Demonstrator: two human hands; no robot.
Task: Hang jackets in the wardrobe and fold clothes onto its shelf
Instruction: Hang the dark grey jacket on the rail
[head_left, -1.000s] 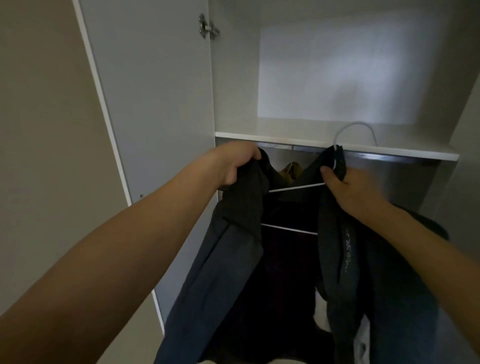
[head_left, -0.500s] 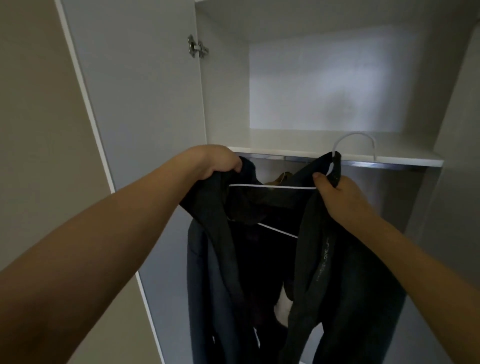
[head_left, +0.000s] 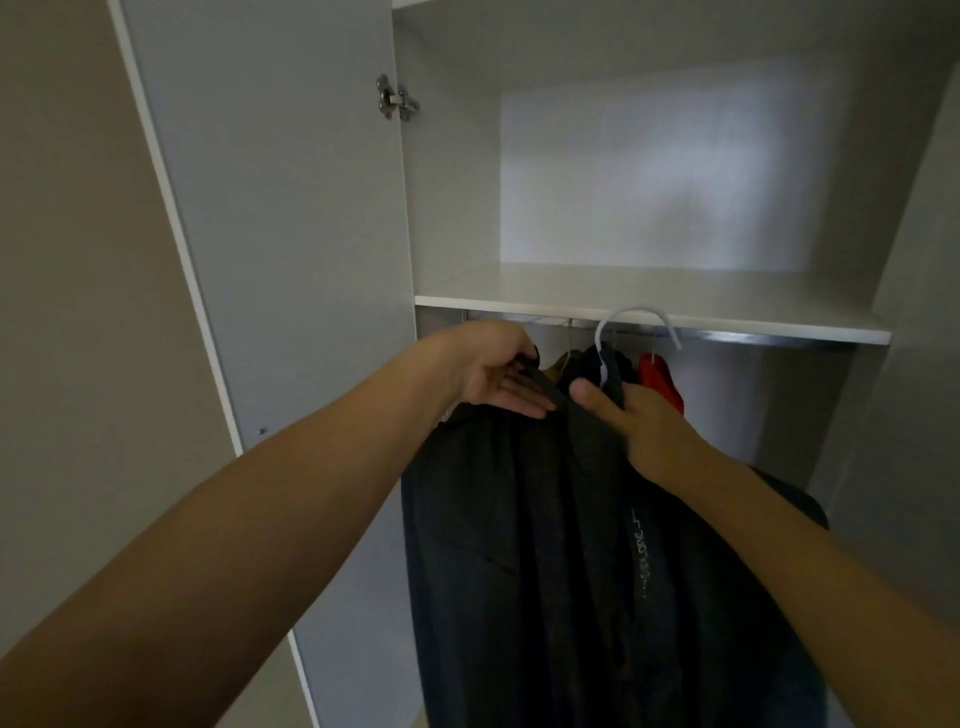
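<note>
A dark jacket (head_left: 545, 545) hangs on a white hanger (head_left: 631, 318), held up in front of the open wardrobe. My right hand (head_left: 631, 421) grips the jacket's collar at the base of the hanger hook. My left hand (head_left: 493, 371) lies on the jacket's left shoulder with straight fingers, thumb tucked behind the fabric edge. The hook's top stands level with the white shelf (head_left: 649, 314), in front of the metal rail (head_left: 769, 338). The hanger's bar is hidden under the fabric.
The wardrobe door (head_left: 270, 234) stands open on the left. A red garment (head_left: 658, 379) and darker, brownish clothes (head_left: 569, 364) hang on the rail behind my hands. The right wardrobe wall (head_left: 904, 322) is close by.
The jacket's front has closed over the hanger bar. My left hand has loosened from a fist to flat fingers on the shoulder. The view has lifted; red clothing now shows behind.
</note>
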